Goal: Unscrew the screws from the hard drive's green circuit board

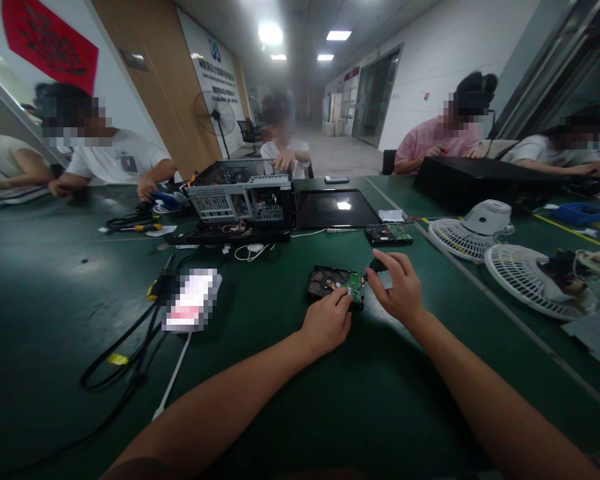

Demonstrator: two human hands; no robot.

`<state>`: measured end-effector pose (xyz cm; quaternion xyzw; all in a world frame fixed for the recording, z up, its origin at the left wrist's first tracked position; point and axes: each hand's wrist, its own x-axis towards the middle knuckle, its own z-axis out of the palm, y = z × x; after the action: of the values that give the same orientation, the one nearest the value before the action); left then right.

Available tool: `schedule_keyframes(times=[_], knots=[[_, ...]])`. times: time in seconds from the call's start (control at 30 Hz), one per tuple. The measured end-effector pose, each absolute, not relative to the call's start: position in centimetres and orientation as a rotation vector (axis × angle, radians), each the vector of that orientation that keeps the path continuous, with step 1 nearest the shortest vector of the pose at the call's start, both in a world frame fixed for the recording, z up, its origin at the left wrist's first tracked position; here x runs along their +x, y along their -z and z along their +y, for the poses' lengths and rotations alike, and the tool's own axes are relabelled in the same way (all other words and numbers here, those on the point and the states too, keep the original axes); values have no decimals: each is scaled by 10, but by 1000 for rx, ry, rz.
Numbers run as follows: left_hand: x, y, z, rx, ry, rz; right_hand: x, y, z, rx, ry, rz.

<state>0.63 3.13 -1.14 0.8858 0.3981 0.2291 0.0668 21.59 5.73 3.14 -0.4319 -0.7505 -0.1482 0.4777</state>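
A hard drive (pixel 323 285) lies on the green table in front of me, its green circuit board facing up. My left hand (pixel 329 325) holds it at the near edge, fingertips pressed on the board. Just right of the drive, my right hand (pixel 397 288) has thumb and fingers closed around a small dark tool (pixel 377 265). Its thin end points at the drive's right side; the fingers hide part of it, and its exact kind is unclear. Behind them lies a second hard drive (pixel 390 233) with a green board.
An open computer case (pixel 240 203) and a dark flat panel (pixel 336 209) stand beyond the drives. At left are a lit phone (pixel 193 300) and black cables (pixel 115 353). White fan parts (pixel 523 277) lie at right. Several people sit around the green table (pixel 280 427).
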Motion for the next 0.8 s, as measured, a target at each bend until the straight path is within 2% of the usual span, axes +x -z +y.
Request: schedule_keyframes(times=[0.6,0.8], knots=[[6,13,31,2668,-726,1193,213,-38,53,-1049,309,-1824],[6,12,31,2661,-715,1201,214,-43,56,-1118,139,-1717]])
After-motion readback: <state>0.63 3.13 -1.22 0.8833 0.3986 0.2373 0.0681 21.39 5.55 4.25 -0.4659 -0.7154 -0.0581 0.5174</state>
